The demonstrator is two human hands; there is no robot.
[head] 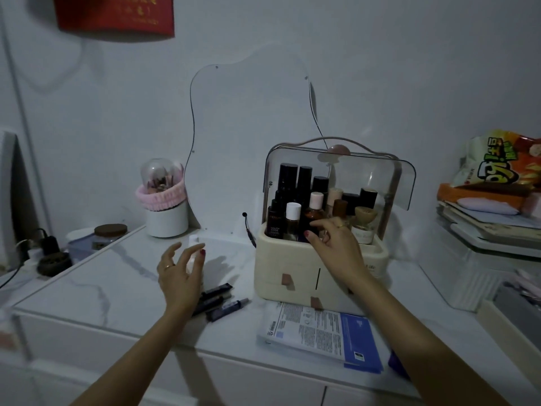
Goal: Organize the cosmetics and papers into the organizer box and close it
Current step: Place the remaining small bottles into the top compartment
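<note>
Nearest, the papers point(322, 335) and dark tubes point(222, 300) lie unpacked on the tabletop point(102, 276), the left hand point(178, 273) spread around a small white bottle point(194, 253) without gripping, the right hand point(336, 244) loose-fingered, holding nothing, at the bottle-filled organizer box point(292, 268), lid point(380, 177) raised.
</note>
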